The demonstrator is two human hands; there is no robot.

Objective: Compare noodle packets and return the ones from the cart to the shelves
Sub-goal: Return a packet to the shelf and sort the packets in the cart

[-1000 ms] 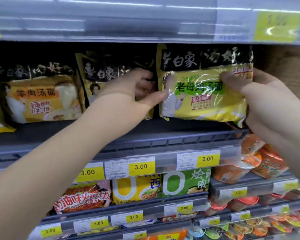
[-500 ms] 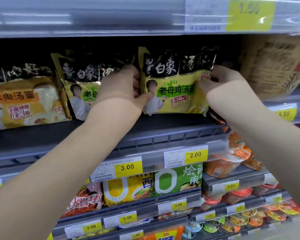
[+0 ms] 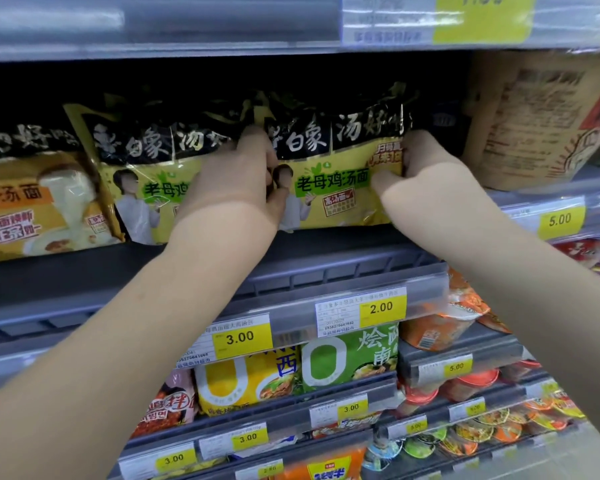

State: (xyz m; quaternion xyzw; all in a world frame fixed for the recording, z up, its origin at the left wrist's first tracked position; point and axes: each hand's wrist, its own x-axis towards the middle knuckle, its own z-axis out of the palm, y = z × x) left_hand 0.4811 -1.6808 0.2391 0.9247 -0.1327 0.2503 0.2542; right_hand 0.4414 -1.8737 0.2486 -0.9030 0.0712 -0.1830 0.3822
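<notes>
The left hand (image 3: 232,181) is gripping the left edge of the yellow-green noodle packet (image 3: 333,188), fingers curled round it. The right hand (image 3: 426,174) is clasping the right edge, its thumb lying across the front. The packet is standing on the dark shelf (image 3: 222,268) with its long axis running left to right, its printed face turned toward the camera and its black band uppermost (the lettering is reading upright). A matching packet (image 3: 142,192) is standing just beside it on the left, and a brown tub (image 3: 534,133) is sitting to the right.
</notes>
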